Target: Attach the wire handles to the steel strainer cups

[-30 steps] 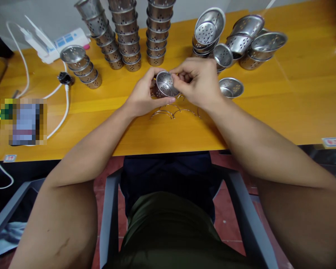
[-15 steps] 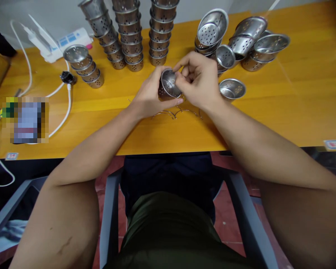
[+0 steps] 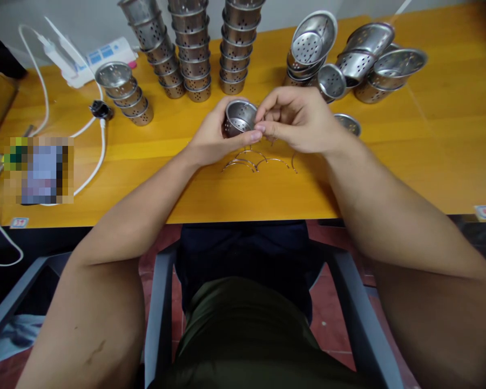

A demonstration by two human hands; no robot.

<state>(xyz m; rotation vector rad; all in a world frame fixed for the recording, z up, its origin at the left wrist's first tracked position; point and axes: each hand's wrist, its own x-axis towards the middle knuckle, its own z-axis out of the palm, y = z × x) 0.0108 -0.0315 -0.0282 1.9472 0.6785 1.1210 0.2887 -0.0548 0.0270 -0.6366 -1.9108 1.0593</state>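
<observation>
A perforated metal cup [image 3: 240,117] is tilted in my left hand [image 3: 211,133], its open mouth facing up toward me. My left thumb runs along the near side while the other fingers wrap behind it. At the cup's right rim, my right hand [image 3: 297,120] is pinched with thumb and forefinger together. Whatever lies between those fingertips is too small to make out. Several thin curved wires [image 3: 243,162] lie on the table just below the hands. Another perforated cup [image 3: 348,124] stands partly hidden behind my right wrist.
Tall stacks of perforated cups [image 3: 195,59] line the back, with a shorter stack [image 3: 125,94] to their left. Loose, tipped cups [image 3: 314,40] crowd the back right. A power strip [image 3: 105,59], white cables, a black plug [image 3: 101,109] and a blurred phone-like object [image 3: 44,173] occupy the left.
The cup has turned so more of its perforated inside wall shows. My right hand has shifted slightly right and down, from over the cup's mouth to its right rim.
</observation>
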